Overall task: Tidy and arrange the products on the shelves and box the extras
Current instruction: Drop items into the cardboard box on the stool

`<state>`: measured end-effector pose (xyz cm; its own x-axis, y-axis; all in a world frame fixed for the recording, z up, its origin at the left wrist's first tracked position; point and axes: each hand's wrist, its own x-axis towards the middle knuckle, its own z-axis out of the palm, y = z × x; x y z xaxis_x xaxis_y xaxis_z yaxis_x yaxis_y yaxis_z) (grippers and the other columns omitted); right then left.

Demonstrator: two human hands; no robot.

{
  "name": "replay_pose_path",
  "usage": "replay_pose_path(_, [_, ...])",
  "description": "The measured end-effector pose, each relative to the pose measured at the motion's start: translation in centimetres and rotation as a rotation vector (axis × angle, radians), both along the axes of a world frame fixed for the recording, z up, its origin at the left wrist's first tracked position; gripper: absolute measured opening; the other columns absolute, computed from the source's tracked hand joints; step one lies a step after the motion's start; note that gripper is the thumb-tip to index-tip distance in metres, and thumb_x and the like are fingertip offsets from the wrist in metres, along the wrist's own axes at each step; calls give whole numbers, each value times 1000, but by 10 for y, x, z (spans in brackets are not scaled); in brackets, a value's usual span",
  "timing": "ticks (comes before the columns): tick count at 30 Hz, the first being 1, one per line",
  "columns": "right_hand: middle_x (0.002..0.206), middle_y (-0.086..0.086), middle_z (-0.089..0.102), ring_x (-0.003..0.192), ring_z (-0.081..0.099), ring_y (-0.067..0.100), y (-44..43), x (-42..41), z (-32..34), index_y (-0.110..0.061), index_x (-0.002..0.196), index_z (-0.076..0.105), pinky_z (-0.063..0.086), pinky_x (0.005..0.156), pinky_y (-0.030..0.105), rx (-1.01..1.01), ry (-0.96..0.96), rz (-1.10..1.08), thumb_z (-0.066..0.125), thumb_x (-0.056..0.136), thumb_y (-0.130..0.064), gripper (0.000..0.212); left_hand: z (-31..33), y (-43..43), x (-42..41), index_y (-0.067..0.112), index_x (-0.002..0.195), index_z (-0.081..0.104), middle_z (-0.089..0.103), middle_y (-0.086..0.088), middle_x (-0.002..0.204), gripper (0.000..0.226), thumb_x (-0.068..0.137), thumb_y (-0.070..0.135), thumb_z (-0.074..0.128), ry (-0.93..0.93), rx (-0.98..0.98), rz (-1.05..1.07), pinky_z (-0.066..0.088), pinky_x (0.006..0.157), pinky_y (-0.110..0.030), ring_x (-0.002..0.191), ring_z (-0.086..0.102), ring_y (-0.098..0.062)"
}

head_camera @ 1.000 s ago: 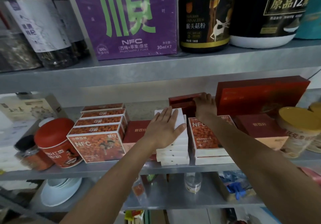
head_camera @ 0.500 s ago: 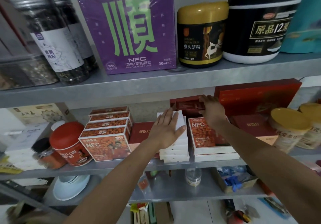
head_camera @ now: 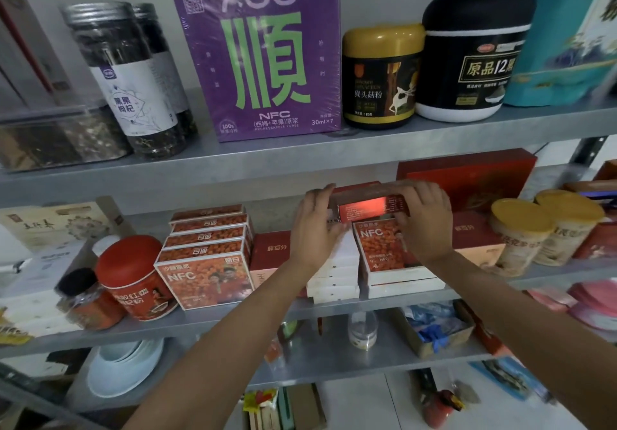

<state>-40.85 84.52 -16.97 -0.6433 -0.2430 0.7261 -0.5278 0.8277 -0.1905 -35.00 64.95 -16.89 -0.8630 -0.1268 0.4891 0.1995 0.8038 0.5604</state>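
A small red box [head_camera: 372, 207] is held above the middle shelf [head_camera: 417, 299], its shiny face toward me. My left hand [head_camera: 315, 229] grips its left end and my right hand [head_camera: 425, 219] grips its right end. Below it lie a stack of white boxes [head_camera: 335, 279] and an orange NFC box [head_camera: 380, 246] on top of pale boxes. To the left stands a row of orange NFC boxes [head_camera: 205, 271], and a flat red box [head_camera: 270, 251] lies between them and the white stack.
A big red gift box [head_camera: 484, 175] leans at the back right, with yellow-lidded tubs [head_camera: 521, 236] beside it. A red can [head_camera: 133, 276] stands at the left. The upper shelf carries a purple box [head_camera: 260, 52], dark jars [head_camera: 127, 75] and tubs [head_camera: 380, 75]. The lower shelf holds bowls [head_camera: 123, 366].
My right hand has pulled the small red box forward from the back of the shelf. My left hand has left the white stack and taken the box's left end.
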Motion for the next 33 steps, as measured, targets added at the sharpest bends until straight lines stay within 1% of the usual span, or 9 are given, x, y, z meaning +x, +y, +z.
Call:
replay_pose_path(6, [120, 11, 58, 114, 47, 24, 19, 26, 12, -9, 114, 63, 39, 95, 29, -216, -7, 166, 82, 70, -4, 48, 17, 0, 21, 11, 125, 63, 62, -3, 126, 40, 86, 13, 72, 168, 105, -155, 42, 103, -47, 123, 50, -19])
replay_pose_path(10, [141, 10, 41, 129, 39, 18, 28, 38, 19, -21, 134, 49, 29, 102, 6, -388, -247, 282, 81, 74, -5, 70, 32, 1, 51, 32, 113, 64, 72, 18, 107, 25, 92, 19, 66, -9, 658, -321, 54, 78, -17, 103, 66, -2])
replay_pose_path(13, [130, -3, 59, 115, 59, 10, 35, 52, 29, -30, 138, 41, 52, 87, 21, -816, -780, 451, 80, 72, -18, 78, 33, -8, 64, 31, 99, 67, 75, 15, 95, 10, 90, 27, 66, -154, 849, -202, 53, 65, -12, 85, 72, -3])
replay_pose_path(16, [115, 9, 70, 105, 68, 27, 42, 61, 25, -15, 130, 56, 58, 78, 29, -989, -1198, 652, 73, 74, -22, 58, 32, -19, 74, 20, 99, 71, 77, -2, 97, 21, 85, 35, 68, -304, 971, -118, 56, 72, -23, 86, 73, -16])
replay_pose_path(18, [112, 16, 71, 98, 70, 28, 38, 68, 21, -7, 122, 61, 58, 76, 28, -986, -1313, 665, 70, 76, -20, 49, 33, -26, 80, 15, 99, 72, 76, -4, 99, 35, 77, 42, 70, -362, 984, -85, 56, 74, -28, 88, 73, -18])
replay_pose_path(21, [107, 18, 72, 91, 72, 26, 29, 77, 15, 0, 115, 64, 58, 72, 27, -1011, -1320, 599, 69, 75, -19, 44, 31, -33, 88, 12, 89, 73, 77, -6, 86, 23, 83, 34, 70, -401, 1024, -79, 54, 57, -21, 72, 73, -15])
replay_pose_path(25, [98, 17, 74, 81, 73, 24, 16, 92, 11, 3, 111, 65, 59, 72, 28, -1069, -1274, 513, 70, 71, -18, 46, 29, -36, 94, 15, 101, 70, 76, -5, 100, 19, 91, 30, 65, -465, 918, 28, 57, 75, -27, 89, 71, -19])
replay_pose_path(29, [91, 7, 76, 78, 74, 18, -2, 112, 13, -6, 106, 68, 56, 62, 20, -1123, -1125, 379, 73, 72, -19, 36, 18, -23, 113, 24, 136, 54, 51, 6, 132, 44, 93, 23, 65, -174, 381, 238, 45, 104, -34, 121, 50, -13])
replay_pose_path(33, [87, -4, 76, 76, 73, 12, -21, 132, 19, -21, 95, 66, 55, 59, 17, -1195, -975, 332, 74, 80, -17, 17, 12, -7, 130, 41, 148, 34, 32, 15, 150, 71, 89, 22, 68, -39, -26, -172, 32, 114, -33, 139, 30, -8])
